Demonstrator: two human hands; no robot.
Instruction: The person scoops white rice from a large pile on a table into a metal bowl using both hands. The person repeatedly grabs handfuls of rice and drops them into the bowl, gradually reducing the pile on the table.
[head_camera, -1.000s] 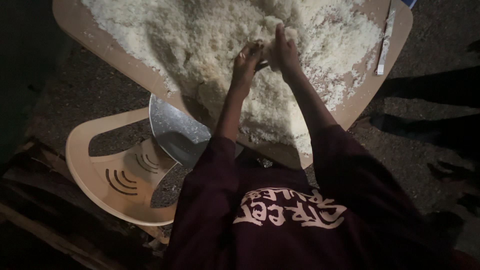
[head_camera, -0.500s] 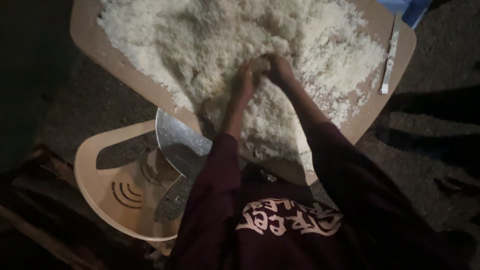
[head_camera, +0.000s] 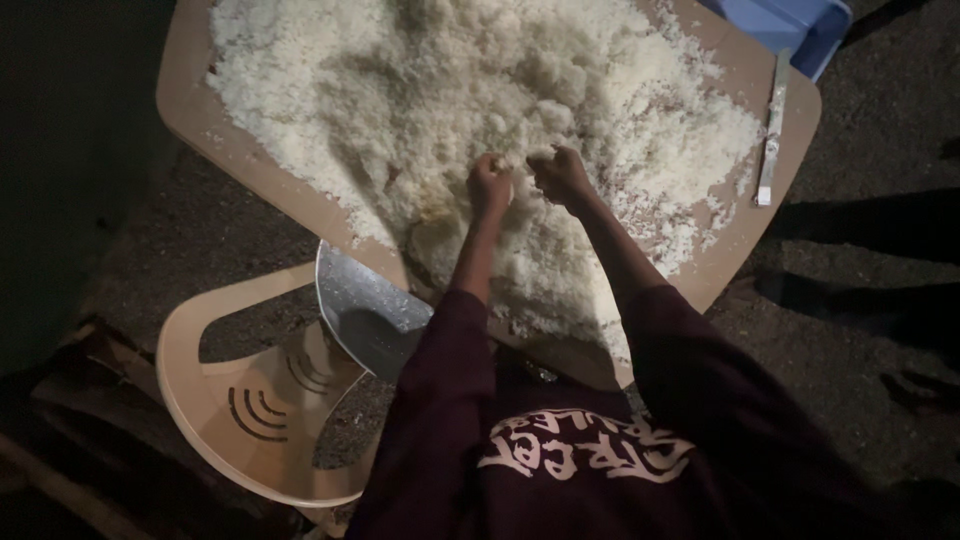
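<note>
Both fists closed on clumps of white rice: left hand (head_camera: 490, 186) and right hand (head_camera: 560, 175) side by side, buried in the rice heap (head_camera: 480, 110). Heap spread across the tan tabletop (head_camera: 250, 170), long axis running left to right. Metal tray (head_camera: 365, 310) just below the table edge, over a plastic chair (head_camera: 250, 400).

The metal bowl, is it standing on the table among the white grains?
No, the metal bowl sits below the table edge, over the plastic chair.

Dark gravel ground (head_camera: 860, 330), tan plastic chair (head_camera: 215, 400)
</note>
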